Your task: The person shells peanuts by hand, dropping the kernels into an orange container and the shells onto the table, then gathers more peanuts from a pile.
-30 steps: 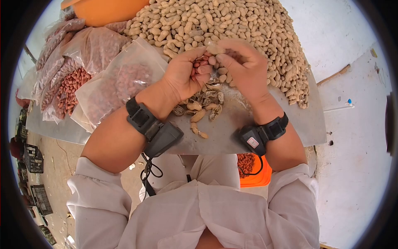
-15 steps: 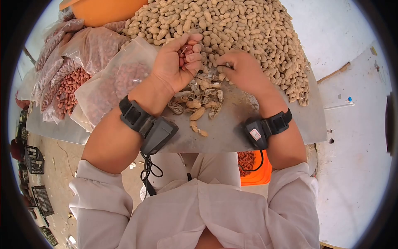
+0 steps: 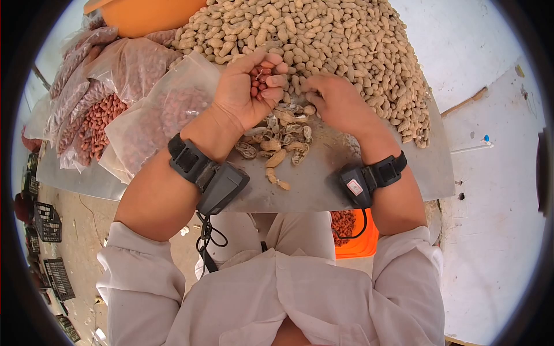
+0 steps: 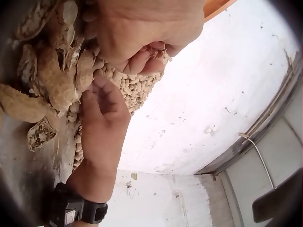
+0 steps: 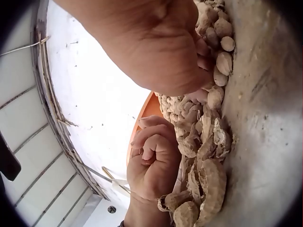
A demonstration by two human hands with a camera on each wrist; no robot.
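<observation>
My left hand (image 3: 239, 95) is turned palm up, its fingers curled round several red peanut kernels (image 3: 259, 81). To its right, my right hand (image 3: 340, 102) is lowered to the near edge of the peanut pile (image 3: 323, 34), fingers bent down among the unshelled nuts. In the left wrist view the right hand's fingers (image 4: 106, 92) reach in beside the nuts; I cannot tell whether they pinch one. Broken peanut shells (image 3: 277, 153) lie on the metal table between the wrists, also large in the right wrist view as a shell heap (image 5: 203, 184).
Clear plastic bags of red kernels (image 3: 133, 69) crowd the table's left side, one bag (image 3: 167, 115) close by the left forearm. An orange basin (image 3: 150, 14) stands at the back left. Below the table edge is an orange container (image 3: 358, 245) with reddish contents. A white wall (image 3: 496, 190) borders the right.
The hands were together at the kernels a second ago. They have since parted: the left drew back left with its kernels, the right went down right to the pile's edge.
</observation>
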